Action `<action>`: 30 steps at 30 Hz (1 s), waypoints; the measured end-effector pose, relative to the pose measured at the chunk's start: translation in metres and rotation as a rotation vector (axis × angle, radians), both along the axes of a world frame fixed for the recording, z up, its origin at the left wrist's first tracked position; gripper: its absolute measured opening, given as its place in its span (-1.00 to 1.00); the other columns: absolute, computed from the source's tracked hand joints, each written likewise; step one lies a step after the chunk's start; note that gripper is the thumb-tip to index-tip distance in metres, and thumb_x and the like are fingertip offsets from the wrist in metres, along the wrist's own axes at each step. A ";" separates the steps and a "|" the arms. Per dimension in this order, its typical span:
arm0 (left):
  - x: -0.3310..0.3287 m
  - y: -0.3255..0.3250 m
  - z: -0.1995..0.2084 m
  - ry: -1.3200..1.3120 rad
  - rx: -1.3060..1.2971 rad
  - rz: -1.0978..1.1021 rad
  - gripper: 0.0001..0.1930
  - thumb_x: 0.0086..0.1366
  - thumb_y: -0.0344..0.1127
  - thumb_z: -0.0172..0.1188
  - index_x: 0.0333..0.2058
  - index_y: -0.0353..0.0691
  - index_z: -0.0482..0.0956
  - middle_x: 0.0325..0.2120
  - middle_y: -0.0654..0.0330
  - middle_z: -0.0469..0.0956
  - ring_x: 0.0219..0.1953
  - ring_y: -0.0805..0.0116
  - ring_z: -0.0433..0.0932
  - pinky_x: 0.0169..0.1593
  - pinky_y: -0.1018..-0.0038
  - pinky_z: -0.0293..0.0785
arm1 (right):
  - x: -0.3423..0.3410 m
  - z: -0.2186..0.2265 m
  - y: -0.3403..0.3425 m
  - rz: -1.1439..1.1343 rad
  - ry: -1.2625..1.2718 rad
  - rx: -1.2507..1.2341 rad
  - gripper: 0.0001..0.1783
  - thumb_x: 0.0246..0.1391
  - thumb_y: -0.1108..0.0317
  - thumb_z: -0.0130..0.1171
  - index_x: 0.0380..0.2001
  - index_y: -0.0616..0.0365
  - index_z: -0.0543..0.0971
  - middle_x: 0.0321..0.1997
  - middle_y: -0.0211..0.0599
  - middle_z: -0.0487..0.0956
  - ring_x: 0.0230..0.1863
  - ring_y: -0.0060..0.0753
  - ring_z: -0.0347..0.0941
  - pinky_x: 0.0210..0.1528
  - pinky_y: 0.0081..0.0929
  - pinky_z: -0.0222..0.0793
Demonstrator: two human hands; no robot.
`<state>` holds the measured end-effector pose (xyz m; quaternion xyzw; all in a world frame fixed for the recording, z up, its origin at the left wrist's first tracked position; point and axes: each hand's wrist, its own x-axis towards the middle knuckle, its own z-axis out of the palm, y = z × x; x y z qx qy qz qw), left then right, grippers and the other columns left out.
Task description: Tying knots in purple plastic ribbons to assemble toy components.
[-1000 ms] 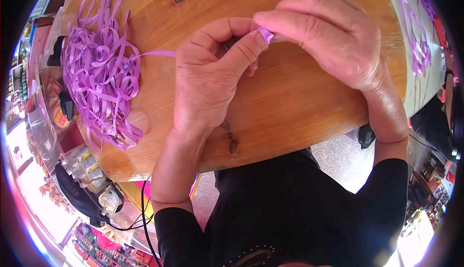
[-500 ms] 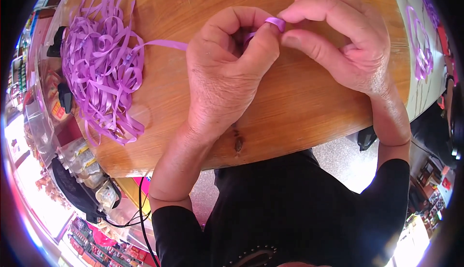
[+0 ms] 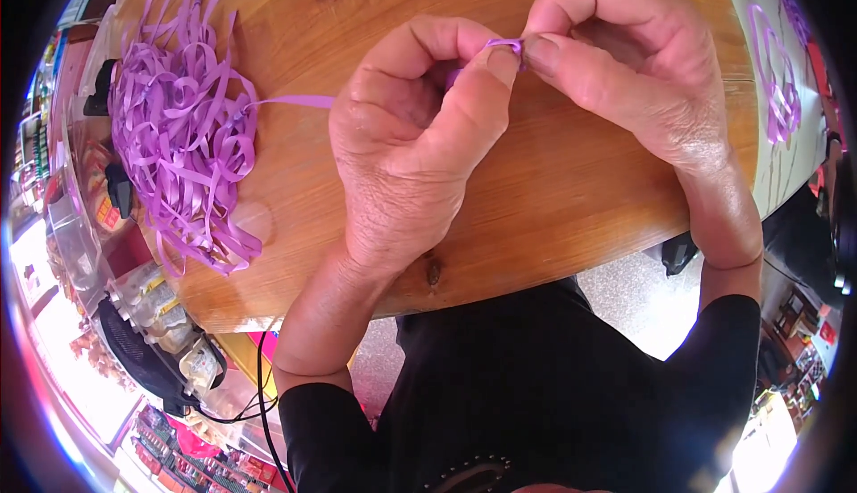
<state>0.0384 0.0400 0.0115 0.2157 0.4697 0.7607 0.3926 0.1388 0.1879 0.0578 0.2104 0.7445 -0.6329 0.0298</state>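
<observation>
A narrow purple ribbon (image 3: pixel 299 100) runs from a tangled heap of purple ribbon (image 3: pixel 183 127) at the left into my left hand (image 3: pixel 411 127). My left thumb and forefinger pinch it, and a small loop or fold shows over the thumb tip. My right hand (image 3: pixel 638 69) is closed at the fingertips on the end of that same ribbon, just right of the left thumb. Both hands are above the middle of the table, their tips almost touching. Whether the fold is a knot is too small to tell.
The wooden table (image 3: pixel 571 198) has a curved near edge in front of my body. More purple ribbon (image 3: pixel 783 91) lies on a pale surface at the far right. Clear plastic bags (image 3: pixel 165 314) and a black cable (image 3: pixel 262 386) are beside the table at the left.
My right thumb and forefinger have closed on the ribbon by the left thumb, where they were apart before. The ribbon's wide fold over the left thumb has become a narrower loop.
</observation>
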 end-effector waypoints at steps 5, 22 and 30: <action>-0.003 -0.003 -0.002 0.122 0.000 0.055 -0.86 0.21 -0.48 0.12 -0.25 -0.38 0.47 -0.40 0.27 0.50 -0.47 0.62 0.35 -0.39 0.72 0.25 | -0.001 0.000 -0.006 -0.057 0.238 0.012 -0.76 -0.02 0.56 0.20 -0.23 0.28 0.46 -0.33 -0.36 0.47 -0.29 -0.64 0.39 -0.28 -0.72 0.33; -0.006 0.000 -0.005 -0.039 0.022 -0.078 -0.85 0.25 -0.43 0.07 -0.22 -0.33 0.47 -0.45 0.34 0.44 -0.52 0.60 0.23 -0.40 0.62 0.17 | 0.002 0.002 0.003 -0.057 0.250 0.059 -0.74 -0.02 0.62 0.16 -0.20 0.30 0.45 -0.30 -0.30 0.47 -0.25 -0.57 0.44 -0.19 -0.68 0.38; -0.003 -0.003 0.000 -0.179 0.036 -0.105 -0.84 0.26 -0.40 0.05 -0.21 -0.29 0.47 -0.49 0.38 0.40 -0.54 0.61 0.18 -0.42 0.61 0.15 | 0.001 -0.008 -0.006 -0.070 0.387 0.124 -0.72 -0.02 0.63 0.16 -0.18 0.31 0.45 -0.28 -0.30 0.47 -0.23 -0.54 0.43 -0.15 -0.65 0.38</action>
